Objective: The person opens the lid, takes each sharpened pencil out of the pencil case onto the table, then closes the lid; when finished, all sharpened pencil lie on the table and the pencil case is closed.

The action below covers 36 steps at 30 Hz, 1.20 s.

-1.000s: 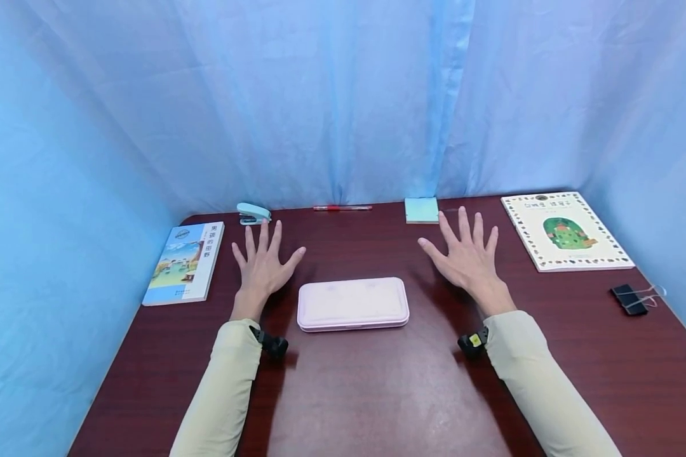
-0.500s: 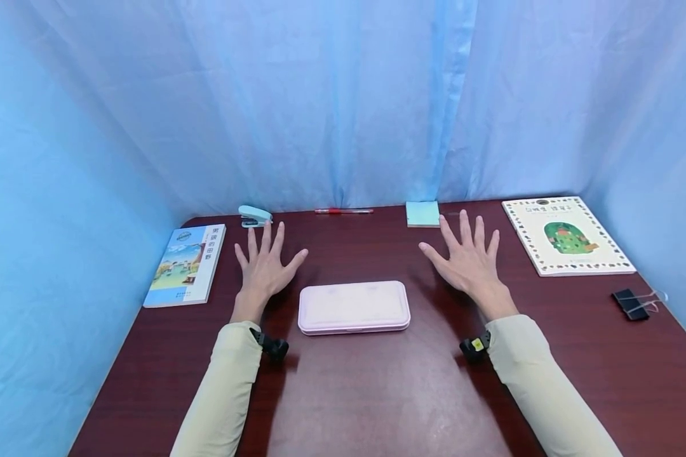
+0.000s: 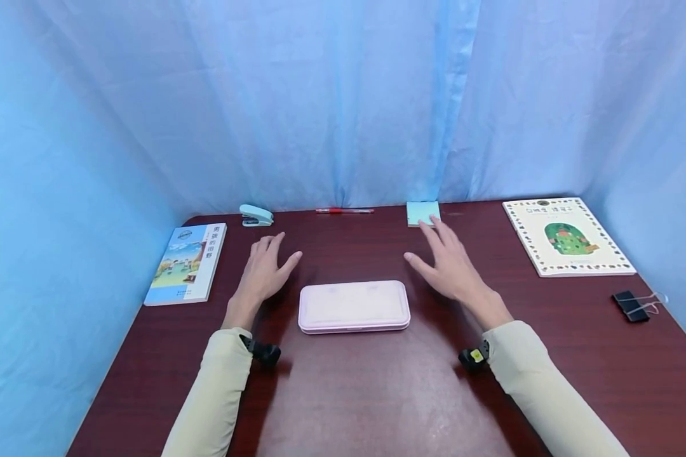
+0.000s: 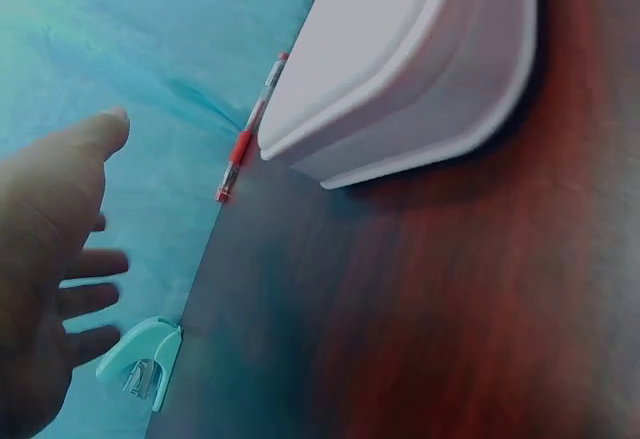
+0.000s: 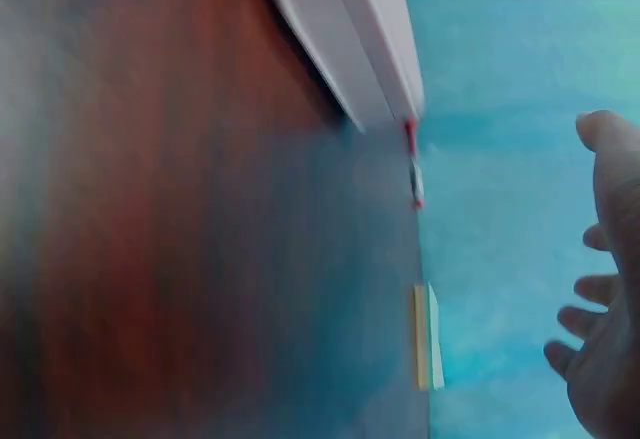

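Note:
A closed pale pink pencil case [image 3: 354,307] lies flat in the middle of the table, between the two hands. My left hand [image 3: 263,273] is held to its left with thumb apart and fingers loosely extended, holding nothing. On the other side, my right hand [image 3: 451,266] is raised with relaxed fingers, also holding nothing; its fingertips overlap the near edge of a pad of light green sticky notes [image 3: 422,212] in the head view. Beyond the left hand stands a mint green stapler [image 3: 256,216]. The left wrist view shows the case's rounded corner [image 4: 430,89] beside the thumb.
A red pen [image 3: 345,210] lies along the table's back edge, before a blue curtain [image 3: 320,101]. At the left is a blue and white book [image 3: 185,263]. A white picture book [image 3: 568,238] and a black binder clip [image 3: 631,306] lie at the right.
Both hands have turned from flat, widely spread fingers to a more sideways, relaxed pose. The right hand has shifted left, toward the pencil case. The objects on the table stay in place.

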### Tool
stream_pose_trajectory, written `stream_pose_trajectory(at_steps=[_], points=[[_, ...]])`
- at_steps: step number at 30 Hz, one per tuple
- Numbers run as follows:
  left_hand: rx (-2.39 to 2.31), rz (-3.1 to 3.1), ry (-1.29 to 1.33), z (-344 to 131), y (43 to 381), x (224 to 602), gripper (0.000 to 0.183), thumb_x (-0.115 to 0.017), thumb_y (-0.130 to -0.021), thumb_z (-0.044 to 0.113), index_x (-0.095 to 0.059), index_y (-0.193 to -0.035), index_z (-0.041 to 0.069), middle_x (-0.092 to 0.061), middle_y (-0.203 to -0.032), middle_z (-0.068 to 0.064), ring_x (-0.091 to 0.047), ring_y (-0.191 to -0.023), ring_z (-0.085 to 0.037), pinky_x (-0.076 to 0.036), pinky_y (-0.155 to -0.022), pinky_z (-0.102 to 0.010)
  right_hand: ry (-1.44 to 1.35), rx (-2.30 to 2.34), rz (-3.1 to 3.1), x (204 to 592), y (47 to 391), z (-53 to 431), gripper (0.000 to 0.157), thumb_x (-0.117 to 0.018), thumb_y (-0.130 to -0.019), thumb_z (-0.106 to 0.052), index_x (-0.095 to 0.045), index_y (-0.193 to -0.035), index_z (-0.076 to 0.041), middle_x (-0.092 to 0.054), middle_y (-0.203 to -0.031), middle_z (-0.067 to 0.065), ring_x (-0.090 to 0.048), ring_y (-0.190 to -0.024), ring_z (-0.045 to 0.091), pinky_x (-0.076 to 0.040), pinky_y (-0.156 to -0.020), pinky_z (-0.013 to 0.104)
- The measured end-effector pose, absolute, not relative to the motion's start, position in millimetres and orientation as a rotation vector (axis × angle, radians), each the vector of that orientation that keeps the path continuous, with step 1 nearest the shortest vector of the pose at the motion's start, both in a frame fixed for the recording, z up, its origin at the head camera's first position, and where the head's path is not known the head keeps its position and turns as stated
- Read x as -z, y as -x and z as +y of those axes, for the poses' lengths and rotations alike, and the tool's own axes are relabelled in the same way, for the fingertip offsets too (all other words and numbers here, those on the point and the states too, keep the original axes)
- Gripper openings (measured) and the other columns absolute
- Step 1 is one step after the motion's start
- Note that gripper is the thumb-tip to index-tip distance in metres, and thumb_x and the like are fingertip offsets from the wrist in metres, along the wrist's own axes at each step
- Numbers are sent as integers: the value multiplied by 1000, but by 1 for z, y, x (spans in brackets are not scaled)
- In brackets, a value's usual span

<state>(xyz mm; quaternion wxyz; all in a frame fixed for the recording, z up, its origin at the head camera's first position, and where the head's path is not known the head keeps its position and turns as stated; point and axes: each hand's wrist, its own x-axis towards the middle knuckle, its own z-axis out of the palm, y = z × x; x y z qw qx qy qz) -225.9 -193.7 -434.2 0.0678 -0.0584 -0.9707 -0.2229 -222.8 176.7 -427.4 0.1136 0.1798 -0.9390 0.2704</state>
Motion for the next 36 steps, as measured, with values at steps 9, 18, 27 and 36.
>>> stream_pose_trajectory(at_steps=[9,18,27,36], points=[[891,-2930,556,-186,187,445,49,-57,-89,41,-54,-125,8,-53,-115,-7,-50,-103,-22,-40,-90,-40,-849,-942,-2752,442,196,145,59,-59,-88,-35,-41,-137,-7,-40,-137,11,-35,-127,25,-28,-103,44],[953,-2927,717,-175,151,461,96,-76,-68,50,-32,-142,7,-36,-134,-7,-38,-122,-20,-34,-99,-39,-1036,-870,-2889,454,173,137,74,-67,-80,-45,-40,-139,-9,-38,-139,11,-33,-128,24,-31,-101,43],[891,-2925,711,-165,161,469,99,-77,-69,47,-29,-143,4,-34,-135,-9,-39,-121,-20,-35,-99,-37,-1089,-821,-2839,460,173,142,88,-72,-75,-47,-34,-142,-6,-32,-142,18,-30,-130,29,-31,-101,44],[778,-2891,645,-164,167,478,99,-72,-66,58,-33,-141,6,-38,-132,-5,-38,-118,-17,-37,-96,-36,-1103,-735,-2719,466,173,138,82,-72,-75,-47,-42,-138,-3,-41,-136,20,-37,-125,31,-33,-99,44]])
